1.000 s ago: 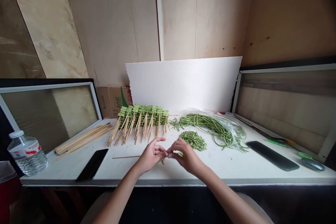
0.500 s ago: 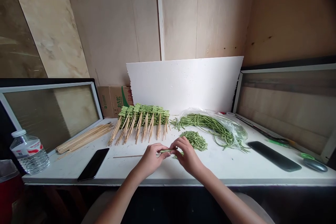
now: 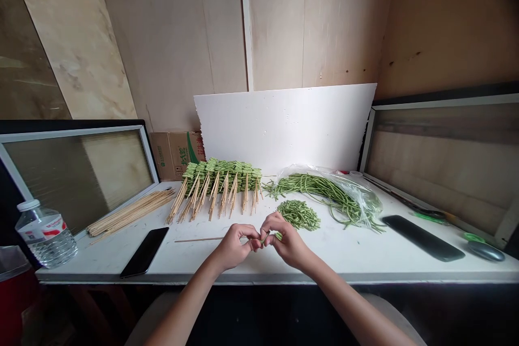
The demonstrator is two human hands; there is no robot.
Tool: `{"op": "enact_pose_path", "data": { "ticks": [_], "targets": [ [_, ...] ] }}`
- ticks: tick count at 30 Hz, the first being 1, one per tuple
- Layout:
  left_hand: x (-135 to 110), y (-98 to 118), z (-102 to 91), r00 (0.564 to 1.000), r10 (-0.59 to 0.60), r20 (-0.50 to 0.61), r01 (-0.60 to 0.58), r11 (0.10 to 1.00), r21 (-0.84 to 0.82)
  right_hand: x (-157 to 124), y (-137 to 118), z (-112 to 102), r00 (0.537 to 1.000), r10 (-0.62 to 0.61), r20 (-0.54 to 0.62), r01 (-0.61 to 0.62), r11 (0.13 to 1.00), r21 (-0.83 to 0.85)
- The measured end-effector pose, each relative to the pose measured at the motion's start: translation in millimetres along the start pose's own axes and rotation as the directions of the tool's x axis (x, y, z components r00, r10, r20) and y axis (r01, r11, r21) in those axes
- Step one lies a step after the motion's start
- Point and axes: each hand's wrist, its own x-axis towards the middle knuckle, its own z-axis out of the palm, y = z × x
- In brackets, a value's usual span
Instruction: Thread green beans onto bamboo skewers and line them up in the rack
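Note:
My left hand and my right hand meet above the front middle of the table, fingertips together. Both are closed on a green bean, mostly hidden by the fingers. A thin wooden skewer lies on the table, its right end out of sight behind my left hand. Just beyond my right hand is a pile of short cut green beans. Further back on the left, bean pieces threaded on skewers are stacked in rows, their bare sticks toward me.
Loose skewers lie at the left near a black phone and a water bottle. Long beans spill from a clear plastic bag. A dark flat object and a mouse lie at the right.
The bean, which showed lengthwise between both hands, is now largely covered by my fingers. My hands have drawn closer together. The skewer on the table has stayed put.

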Motion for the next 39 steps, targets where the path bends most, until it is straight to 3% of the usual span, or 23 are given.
{"op": "enact_pose_path", "data": {
  "ticks": [6,10,13,24,29,33,37,39],
  "targets": [
    [0,1,-0.2,0.999,-0.018,0.051,0.022,0.997,-0.076,3,-5,-8,0.999,0.004,0.035,-0.006,0.998,0.056],
    [2,-3,-2.2,0.986,0.025,-0.165,0.000,0.989,0.150,5,-2,-12,0.994,-0.102,-0.042,0.091,0.976,-0.196],
    [3,-5,-2.8,0.962,0.116,-0.248,-0.041,0.956,0.289,5,1,-12,0.985,-0.163,-0.058,0.134,0.932,-0.338],
    [2,4,1.8,0.972,0.113,-0.205,-0.049,0.954,0.296,-2,0,-1,0.970,-0.219,-0.101,0.169,0.916,-0.363],
    [1,7,4.1,0.977,0.134,-0.164,-0.095,0.969,0.226,-7,0,11,0.958,-0.200,-0.207,0.158,0.966,-0.205],
    [0,7,1.1,0.987,0.111,-0.114,-0.102,0.991,0.082,-7,-2,16,0.966,-0.128,-0.225,0.116,0.991,-0.067],
    [2,2,-4.3,0.996,0.065,-0.062,-0.071,0.993,-0.097,-2,-5,9,0.978,-0.038,-0.203,0.051,0.997,0.058],
    [3,-4,-7.9,0.998,0.029,-0.064,-0.041,0.979,-0.198,1,-2,0,0.978,-0.015,-0.208,0.018,1.000,0.014]
  ]
}}
